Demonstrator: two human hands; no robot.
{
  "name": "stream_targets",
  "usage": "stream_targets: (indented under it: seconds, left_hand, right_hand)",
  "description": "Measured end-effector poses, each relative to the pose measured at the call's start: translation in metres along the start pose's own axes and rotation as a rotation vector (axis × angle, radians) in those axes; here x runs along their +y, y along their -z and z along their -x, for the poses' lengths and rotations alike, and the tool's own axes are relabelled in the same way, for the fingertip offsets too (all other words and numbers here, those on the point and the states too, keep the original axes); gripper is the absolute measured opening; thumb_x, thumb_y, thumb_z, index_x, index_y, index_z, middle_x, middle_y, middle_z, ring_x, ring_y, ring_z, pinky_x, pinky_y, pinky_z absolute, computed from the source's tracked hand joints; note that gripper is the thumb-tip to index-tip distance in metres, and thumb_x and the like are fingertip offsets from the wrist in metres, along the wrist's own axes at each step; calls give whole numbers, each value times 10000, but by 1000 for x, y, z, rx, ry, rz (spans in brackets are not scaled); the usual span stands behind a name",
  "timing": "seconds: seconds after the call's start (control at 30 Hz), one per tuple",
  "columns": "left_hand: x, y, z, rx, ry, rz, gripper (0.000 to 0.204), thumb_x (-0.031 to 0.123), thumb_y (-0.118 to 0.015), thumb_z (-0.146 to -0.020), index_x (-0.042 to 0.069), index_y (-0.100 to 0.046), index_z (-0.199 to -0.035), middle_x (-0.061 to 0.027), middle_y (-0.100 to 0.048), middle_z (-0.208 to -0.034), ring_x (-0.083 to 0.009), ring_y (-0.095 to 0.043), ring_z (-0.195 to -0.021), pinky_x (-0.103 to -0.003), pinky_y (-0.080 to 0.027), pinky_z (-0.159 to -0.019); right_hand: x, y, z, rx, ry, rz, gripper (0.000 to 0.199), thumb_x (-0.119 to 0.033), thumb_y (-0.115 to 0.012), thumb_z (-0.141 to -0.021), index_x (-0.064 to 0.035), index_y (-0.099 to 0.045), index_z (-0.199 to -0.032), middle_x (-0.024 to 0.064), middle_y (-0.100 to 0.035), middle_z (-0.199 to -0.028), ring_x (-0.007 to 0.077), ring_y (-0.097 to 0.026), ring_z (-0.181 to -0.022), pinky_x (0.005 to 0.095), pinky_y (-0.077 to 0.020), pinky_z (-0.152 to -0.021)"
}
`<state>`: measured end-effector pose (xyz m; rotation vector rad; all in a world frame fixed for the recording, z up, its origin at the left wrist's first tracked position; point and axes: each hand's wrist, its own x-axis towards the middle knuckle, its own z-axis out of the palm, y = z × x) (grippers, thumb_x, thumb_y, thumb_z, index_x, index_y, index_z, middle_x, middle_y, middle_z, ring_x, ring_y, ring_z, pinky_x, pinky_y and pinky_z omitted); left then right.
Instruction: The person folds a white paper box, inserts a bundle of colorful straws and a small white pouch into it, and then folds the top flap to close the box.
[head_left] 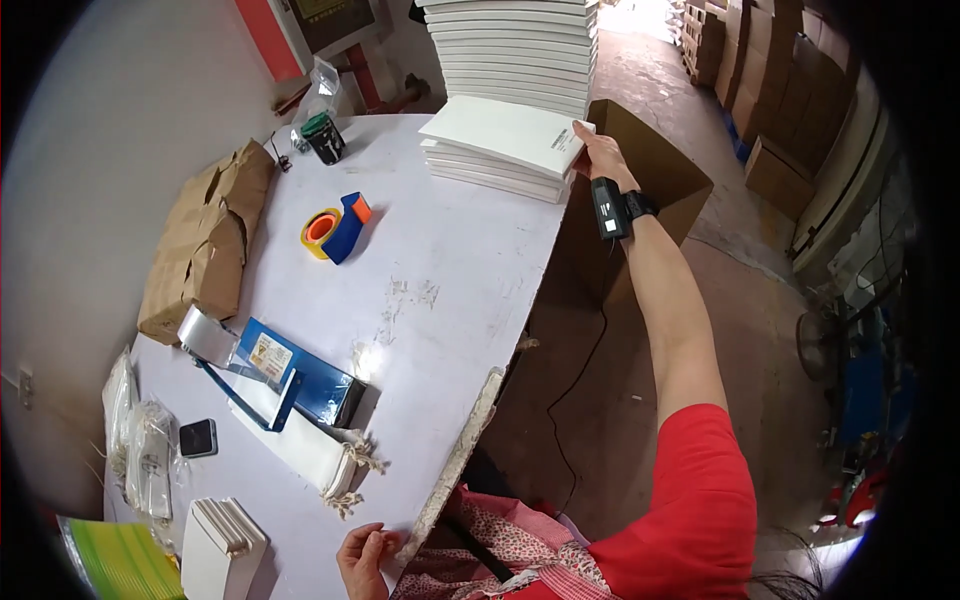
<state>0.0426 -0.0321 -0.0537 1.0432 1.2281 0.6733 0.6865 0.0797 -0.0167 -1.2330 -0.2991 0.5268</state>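
At the far edge of the table, my right hand (pixel 603 160) grips the right corner of a flat white box (pixel 500 132) with a small printed label. My thumb lies on top; the fingers beneath are mostly hidden. This box tops a short pile of similar white boxes (pixel 490 178), its right end slightly raised. By the table's near edge, my left hand (pixel 364 560) has its fingers loosely curled in, and nothing shows in them. Several slim white boxes (pixel 222 550) stand to its left, and cords with frayed ends (pixel 350 480) lie beyond it.
A tall white stack (pixel 515 60) rises behind the short pile. An open cardboard box (pixel 650 175) stands right of the table. On the tabletop are tape rolls (pixel 330 235), a blue box (pixel 300 370), a tape dispenser (pixel 265 395), a phone (pixel 198 438) and a brown paper parcel (pixel 205 245).
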Motion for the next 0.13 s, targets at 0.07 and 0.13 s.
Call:
stream_targets:
  seconds: [0.07,0.13]
  left_hand:
    - [-15,6,-10,48,-9,23,223,121,-620,-889,-44,-611,-1039,-124,-677,-856,-192,-638,-778,-308,-515,-716]
    - [-26,10,-17,88,6,9,263,138,-655,-862,-51,-604,-1038,-160,-691,-845,-264,-672,-783,-351,-543,-748]
  right_hand:
    - [3,-3,-20,-18,-20,39,309,-283,-676,-879,-26,-629,-1043,43,-660,-998,164,-639,-863,320,-551,-739]
    - [6,-7,-37,-16,-50,53,309,-286,-672,-881,-24,-631,-1038,58,-653,-1025,167,-640,-900,308,-554,-737]
